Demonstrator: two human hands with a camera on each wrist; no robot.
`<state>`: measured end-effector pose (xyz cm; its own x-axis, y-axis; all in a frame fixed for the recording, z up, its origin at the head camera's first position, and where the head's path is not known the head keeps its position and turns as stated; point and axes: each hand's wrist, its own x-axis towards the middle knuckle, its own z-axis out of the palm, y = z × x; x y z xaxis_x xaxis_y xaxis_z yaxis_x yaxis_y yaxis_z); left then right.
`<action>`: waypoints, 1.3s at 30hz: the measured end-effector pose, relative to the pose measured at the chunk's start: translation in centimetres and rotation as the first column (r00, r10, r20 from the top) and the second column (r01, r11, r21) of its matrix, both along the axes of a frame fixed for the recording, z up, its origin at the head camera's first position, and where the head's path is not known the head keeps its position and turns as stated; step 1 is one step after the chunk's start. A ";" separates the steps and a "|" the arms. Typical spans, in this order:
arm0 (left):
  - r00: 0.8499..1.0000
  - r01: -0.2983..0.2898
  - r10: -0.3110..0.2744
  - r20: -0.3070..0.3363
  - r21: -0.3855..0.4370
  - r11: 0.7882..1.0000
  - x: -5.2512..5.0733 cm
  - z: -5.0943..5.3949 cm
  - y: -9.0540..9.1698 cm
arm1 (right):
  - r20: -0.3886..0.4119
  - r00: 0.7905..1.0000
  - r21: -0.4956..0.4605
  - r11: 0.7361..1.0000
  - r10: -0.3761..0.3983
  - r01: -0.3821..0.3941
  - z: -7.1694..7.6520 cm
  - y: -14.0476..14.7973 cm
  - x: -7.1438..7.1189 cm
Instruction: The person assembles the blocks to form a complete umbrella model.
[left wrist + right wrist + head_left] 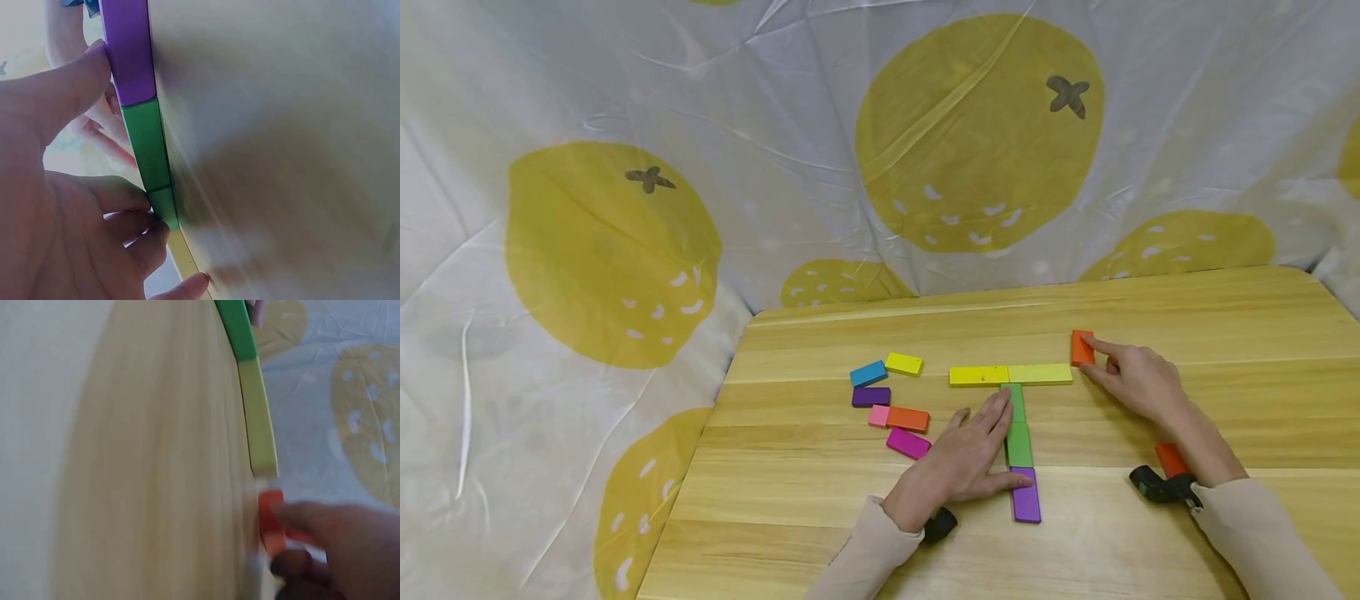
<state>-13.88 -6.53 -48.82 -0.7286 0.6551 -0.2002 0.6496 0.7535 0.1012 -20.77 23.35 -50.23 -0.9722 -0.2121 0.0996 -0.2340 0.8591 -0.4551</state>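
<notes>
My right hand [1142, 383] pinches an orange-red block [1082, 348] between thumb and index finger, just beyond the right end of a pale yellow block [1040, 374]. That block lies end to end with a deeper yellow block [979, 377]. From where they meet, a light green block [1018, 402], a green block [1019, 445] and a purple block [1026, 495] run toward me in a line. Fairly straight fingers of my left hand [966, 457] rest along the green blocks, with its thumb on the purple one. The right wrist view shows the orange-red block [270, 512] blurred.
Left of the left hand lie loose blocks: yellow [904, 364], blue [868, 373], dark purple [871, 397], pink [878, 416], orange [908, 419] and magenta [908, 443]. An orange-red piece [1171, 460] shows partly behind the right wrist. A lemon-print cloth [760, 200] hangs behind the table.
</notes>
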 end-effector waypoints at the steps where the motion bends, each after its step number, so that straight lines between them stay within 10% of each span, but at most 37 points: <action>1: 1.000 -0.001 0.001 0.001 -0.001 1.000 0.0 0.0 0.0 | 0.010 1.000 0.010 1.000 0.022 -0.022 0.1 0.1 0.0; 39: 1.000 -0.009 0.008 -0.002 -0.014 1.000 0.1 0.1 0.1 | -0.114 0.991 -0.018 0.998 -0.066 0.064 -0.3 -0.6 0.2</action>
<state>-13.76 -6.39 -48.72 -0.7346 0.6459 -0.2078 0.6434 0.7603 0.0888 -20.59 22.77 -50.57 -0.9659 -0.1464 0.2135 -0.2290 0.8679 -0.4407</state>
